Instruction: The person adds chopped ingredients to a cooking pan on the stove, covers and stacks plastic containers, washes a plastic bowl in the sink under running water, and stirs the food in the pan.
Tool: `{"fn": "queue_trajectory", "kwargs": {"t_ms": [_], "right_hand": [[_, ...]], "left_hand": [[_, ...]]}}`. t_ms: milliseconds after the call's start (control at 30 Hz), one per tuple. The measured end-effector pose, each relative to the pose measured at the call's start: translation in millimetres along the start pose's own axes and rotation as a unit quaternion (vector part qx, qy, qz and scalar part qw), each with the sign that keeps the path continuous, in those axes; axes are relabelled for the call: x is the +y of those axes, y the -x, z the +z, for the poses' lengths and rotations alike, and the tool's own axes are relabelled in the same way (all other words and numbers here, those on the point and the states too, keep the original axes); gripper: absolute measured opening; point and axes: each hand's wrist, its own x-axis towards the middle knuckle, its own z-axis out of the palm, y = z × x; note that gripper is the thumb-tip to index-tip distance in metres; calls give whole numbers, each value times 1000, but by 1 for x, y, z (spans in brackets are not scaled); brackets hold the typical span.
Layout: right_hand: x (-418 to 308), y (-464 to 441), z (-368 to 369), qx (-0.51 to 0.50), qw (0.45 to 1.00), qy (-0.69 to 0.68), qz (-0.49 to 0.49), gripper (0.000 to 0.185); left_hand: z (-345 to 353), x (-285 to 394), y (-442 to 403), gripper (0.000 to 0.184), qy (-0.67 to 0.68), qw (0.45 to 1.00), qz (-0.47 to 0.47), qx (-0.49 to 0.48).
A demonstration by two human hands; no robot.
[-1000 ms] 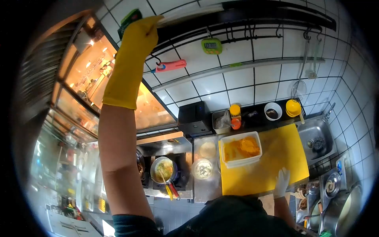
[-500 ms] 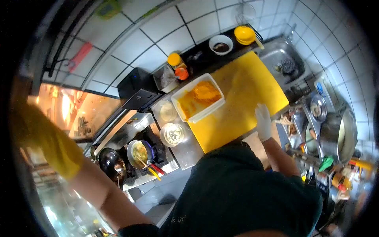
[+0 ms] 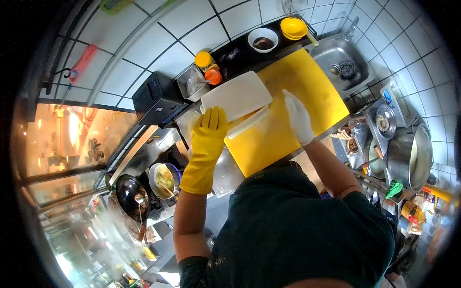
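A white plastic lid lies at a slant over the rectangular container, whose near rim and a strip of orange contents still show. My left hand, in a long yellow rubber glove, grips the lid's near-left corner, fingers together on top and thumb hidden. My right hand, in a thin white glove, is open with fingers extended above the yellow cutting board. It is to the right of the container and apart from it, holding nothing.
A sink is beyond the board's right end. Behind the board stand a white bowl and yellow bowls. On the left, a pan of food and a black wok sit on the stove. A large pot stands right.
My left hand has come in from the far left to the container. The lid now covers most of the orange contents. My right hand has shifted left over the board.
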Motion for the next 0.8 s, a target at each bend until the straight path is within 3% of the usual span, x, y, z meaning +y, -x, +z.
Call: {"fn": "queue_trajectory", "kwargs": {"t_ms": [133, 233, 333, 433, 533, 567, 633, 700, 800], "right_hand": [[-33, -13, 27, -52, 994, 66, -62, 50], [-31, -19, 44, -100, 984, 130, -64, 48], [-25, -20, 49, -121, 973, 177, -82, 48], [-26, -17, 46, -130, 980, 132, -73, 48], [-14, -22, 46, -115, 975, 141, -123, 49], [-12, -22, 46, -119, 978, 129, -116, 49], [-13, -21, 50, -115, 983, 105, -101, 49], [-16, -21, 48, -127, 978, 128, -103, 48], [-24, -31, 47, -128, 964, 194, -126, 52]], "left_hand": [[-12, 2, 21, 54, 7, 997, 2, -82], [-28, 2, 19, 54, 146, 985, -3, -89], [-18, 4, 32, 52, 261, 962, -81, -11], [4, 12, 29, 45, 160, 943, -267, 119], [48, 6, 42, 39, 369, 768, -523, 21], [61, 7, 45, 35, 500, 656, -563, 49], [84, 10, 51, 38, 614, 502, -606, 52], [105, 20, 66, 42, 625, 446, -638, 61], [114, 23, 85, 47, 584, 452, -667, 97]]}}
